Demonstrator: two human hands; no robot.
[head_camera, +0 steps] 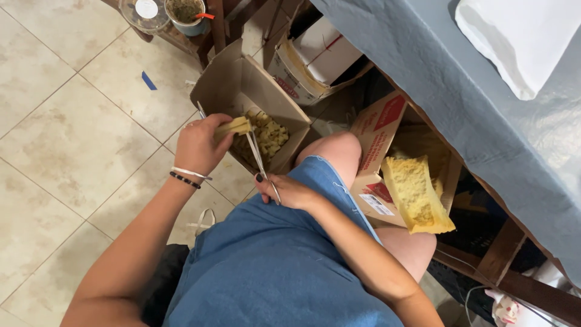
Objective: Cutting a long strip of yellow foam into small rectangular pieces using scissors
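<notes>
A strip of yellow foam is pinched in the left hand, the fingers curled tightly around its near end, and it is held just above an open cardboard box on the tiled floor. The strip's long axis runs roughly level, pointing away from the left hand toward the right, so its free end juts out over the box. A pair of scissors is gripped in the right hand, closed around the handles, with the blades angled up and away toward the strip; they appear to meet it just beside the left fingers, crossing its long axis. The right hand is set lower, near the knee, and the left is the nearer to the foam. Small yellow foam pieces are piled inside the box below the strip. A larger foam slab is propped in a second box to the right, well apart from both hands.
</notes>
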